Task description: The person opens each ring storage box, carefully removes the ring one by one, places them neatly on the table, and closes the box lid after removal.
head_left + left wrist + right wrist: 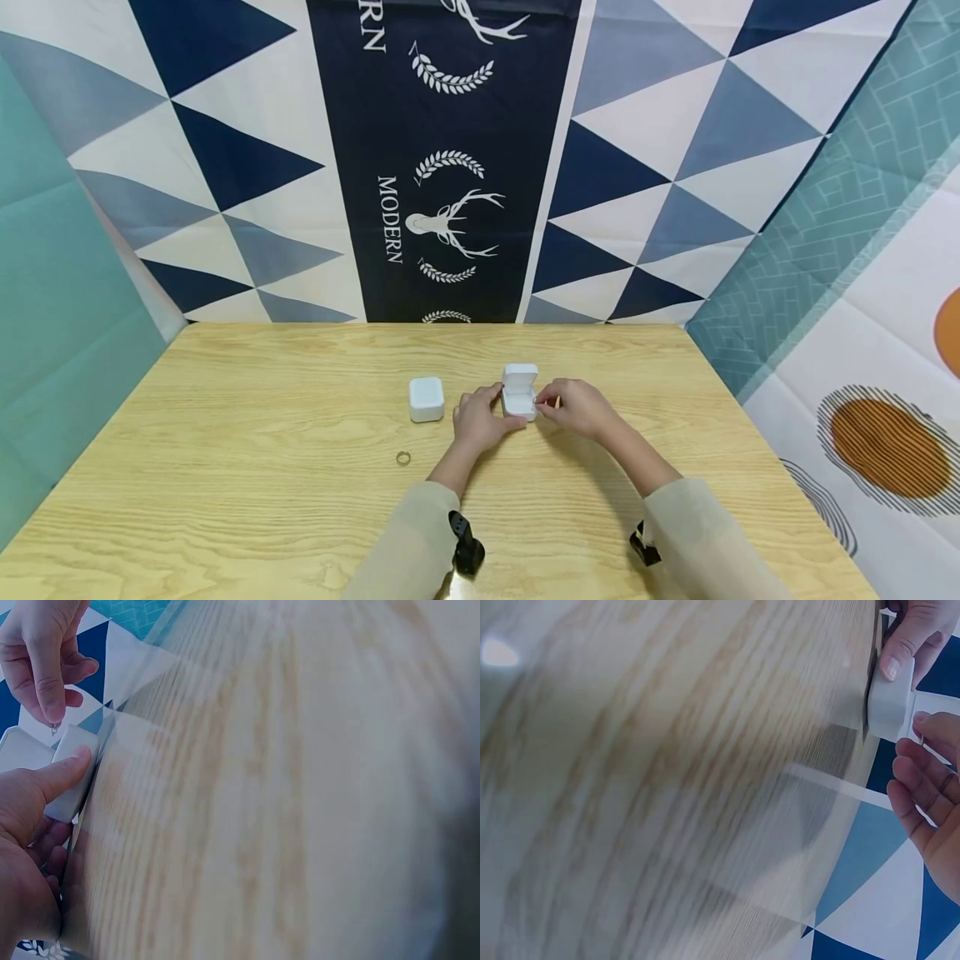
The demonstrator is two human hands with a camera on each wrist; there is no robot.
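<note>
An opened white ring box [518, 403] stands on the table with its lid raised. My left hand [480, 419] grips it, thumb at the front and fingers round the far left side; the thumb [71, 769] presses on the box's white wall [70, 796] in the left wrist view. At the box's right side my right hand [579, 407] pinches a small silvery ring [55, 730] between thumb and forefinger, just above the box opening. Most of that ring is hidden by the fingertips. The right hand's other fingers [919, 780] are loosely bent.
A second white box [426, 399], closed, stands left of my left hand. Nearer to me lies a ring [403, 458] on the wooden table [225, 467]. Patterned cloth [450, 167] hangs behind the table's far edge, with more cloth at both sides.
</note>
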